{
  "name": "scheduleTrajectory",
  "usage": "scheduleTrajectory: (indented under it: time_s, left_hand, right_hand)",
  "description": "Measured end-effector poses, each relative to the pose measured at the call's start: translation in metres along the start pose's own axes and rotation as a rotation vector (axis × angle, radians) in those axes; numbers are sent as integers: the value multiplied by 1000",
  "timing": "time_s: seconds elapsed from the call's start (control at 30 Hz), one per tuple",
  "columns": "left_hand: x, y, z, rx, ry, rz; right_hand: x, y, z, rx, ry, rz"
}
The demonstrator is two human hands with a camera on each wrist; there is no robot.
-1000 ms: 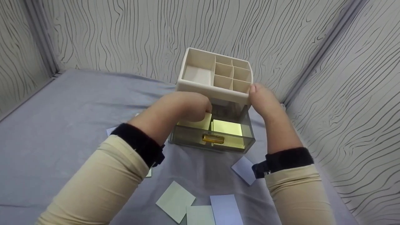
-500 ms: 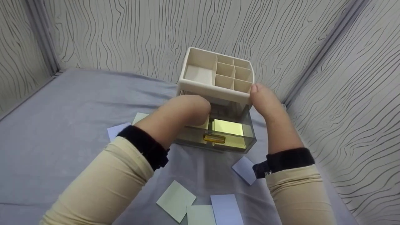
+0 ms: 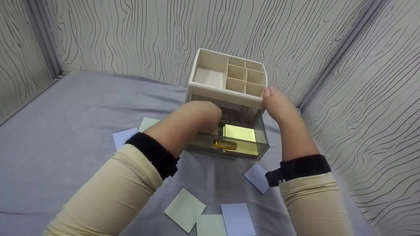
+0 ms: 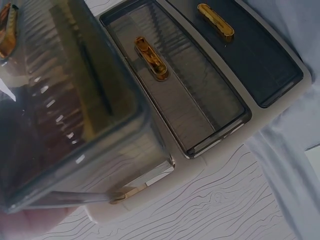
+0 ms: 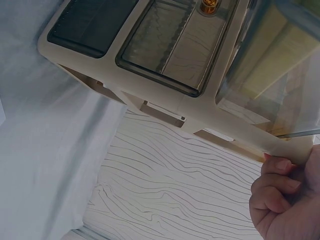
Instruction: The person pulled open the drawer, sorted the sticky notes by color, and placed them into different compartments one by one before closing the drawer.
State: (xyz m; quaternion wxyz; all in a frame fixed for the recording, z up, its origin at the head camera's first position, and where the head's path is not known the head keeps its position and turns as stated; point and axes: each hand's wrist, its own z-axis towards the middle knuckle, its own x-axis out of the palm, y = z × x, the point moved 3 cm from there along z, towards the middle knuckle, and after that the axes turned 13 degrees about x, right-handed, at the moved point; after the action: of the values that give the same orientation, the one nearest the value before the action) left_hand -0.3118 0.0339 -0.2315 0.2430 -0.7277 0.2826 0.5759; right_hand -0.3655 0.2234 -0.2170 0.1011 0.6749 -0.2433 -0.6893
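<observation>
A cream desktop organizer [image 3: 215, 90] with divided top compartments stands at the back of the table, its clear top drawer [image 3: 203, 144] pulled out. Reaching over that drawer's left half is my left hand [image 3: 203, 114], bent down at the wrist, its fingers hidden inside. Under it shows a sliver of a pale yellow sticky note pad [image 3: 214, 131]; I cannot tell whether the fingers pinch it. Another yellow pad [image 3: 239, 133] lies in the drawer's right half. My right hand [image 3: 277, 103] grips the organizer's right front corner, fingers curled in the right wrist view.
Green note pads [image 3: 185, 209] and purple note pads [image 3: 238, 219] lie on the grey cloth in front, with one more purple pad [image 3: 257, 178] near the right wrist. Others lie left of the drawer, partly behind the left forearm. Two lower drawers [image 4: 182, 75] are closed. A patterned wall [image 3: 131, 32] stands close behind.
My left hand has sunk slightly lower into the drawer, and the left yellow pad has gone down with it, now mostly covered. My right hand keeps its grip on the corner.
</observation>
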Motion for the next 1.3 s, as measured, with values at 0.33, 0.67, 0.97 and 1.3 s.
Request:
scheduleTrajectory:
  time_s: [0.33,0.67,0.97,1.3]
  left_hand:
    - [-5,-1,-5,43,-30,17]
    - [-13,-7,-17,216,-336,-9]
    - [-4,-25,-33,296,-649,63]
    - [15,-42,-49,462,-900,232]
  right_hand:
    - [-1,0,0,-12,-15,-7]
    - [-1,1,0,-28,-20,-12]
    - [-2,1,1,-35,-27,-34]
    - [-2,0,0,-40,-16,-20]
